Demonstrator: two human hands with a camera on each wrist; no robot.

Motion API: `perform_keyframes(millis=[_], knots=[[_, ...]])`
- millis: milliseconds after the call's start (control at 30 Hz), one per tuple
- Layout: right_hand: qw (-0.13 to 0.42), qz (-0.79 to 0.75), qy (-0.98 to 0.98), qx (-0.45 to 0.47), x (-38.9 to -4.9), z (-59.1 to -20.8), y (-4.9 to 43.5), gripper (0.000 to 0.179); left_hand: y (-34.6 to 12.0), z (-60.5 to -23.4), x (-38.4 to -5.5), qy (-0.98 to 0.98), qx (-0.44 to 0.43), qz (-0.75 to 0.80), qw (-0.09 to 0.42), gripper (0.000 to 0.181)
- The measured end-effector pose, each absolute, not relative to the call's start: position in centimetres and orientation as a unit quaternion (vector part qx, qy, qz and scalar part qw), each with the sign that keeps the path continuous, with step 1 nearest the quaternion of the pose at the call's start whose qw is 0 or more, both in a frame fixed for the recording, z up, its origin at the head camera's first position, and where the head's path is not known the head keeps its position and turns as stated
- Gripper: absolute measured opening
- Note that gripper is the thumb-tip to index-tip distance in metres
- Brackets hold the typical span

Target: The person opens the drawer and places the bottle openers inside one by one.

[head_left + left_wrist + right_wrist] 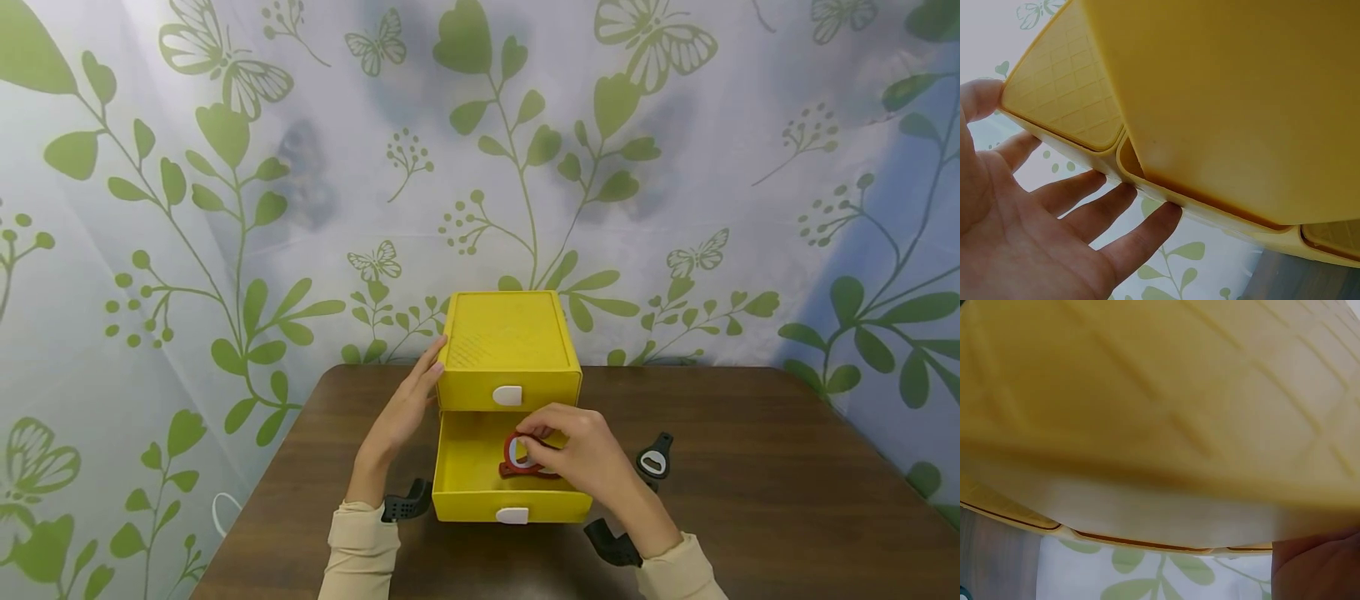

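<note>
A yellow two-drawer box [506,333] has its lower drawer [465,467] pulled out. Inside that drawer, my right hand [581,450] pinches a red bottle opener [512,450] with a pale oval centre, between thumb and fingers. More red shows under the hand, partly hidden by it. My left hand [401,417] is against the box's left side, and in the left wrist view its spread fingers [1138,240] touch the yellow edge. Mostly the yellow drawer wall [1147,456] fills the right wrist view, hiding the held bottle opener.
On the brown table [750,450], a black bottle opener [654,460] lies right of the box, near my right forearm. The closed upper drawer has a white pull [507,396]; the lower one has another [512,516]. A leaf-patterned curtain [675,192] hangs behind.
</note>
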State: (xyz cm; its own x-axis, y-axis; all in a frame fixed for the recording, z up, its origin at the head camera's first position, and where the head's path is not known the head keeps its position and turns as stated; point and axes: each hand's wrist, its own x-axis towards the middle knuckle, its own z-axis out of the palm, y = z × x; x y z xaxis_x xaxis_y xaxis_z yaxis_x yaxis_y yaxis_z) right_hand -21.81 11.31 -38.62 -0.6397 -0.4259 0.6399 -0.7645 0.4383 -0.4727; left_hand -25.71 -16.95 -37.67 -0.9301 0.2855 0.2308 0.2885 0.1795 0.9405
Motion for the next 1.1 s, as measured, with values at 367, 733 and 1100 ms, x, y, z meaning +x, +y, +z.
perform_keyframes(millis=[367, 733, 1100], knots=[[0.191, 0.388, -0.828, 0.356, -21.9, -39.0, 11.4, 0.019, -16.9, -37.7, -25.6, -0.768, -0.181, -0.614, 0.0, 0.057], [0.186, 0.399, -0.815, 0.376, -21.8, -38.8, 11.8, 0.02, -16.9, -37.6, -25.6, -0.77, -0.184, -0.611, 0.003, 0.058], [0.132, 0.424, -0.815, 0.373, -20.0, -37.6, 12.2, 0.015, -16.9, -37.7, -25.8, -0.772, -0.186, -0.608, 0.004, 0.058]])
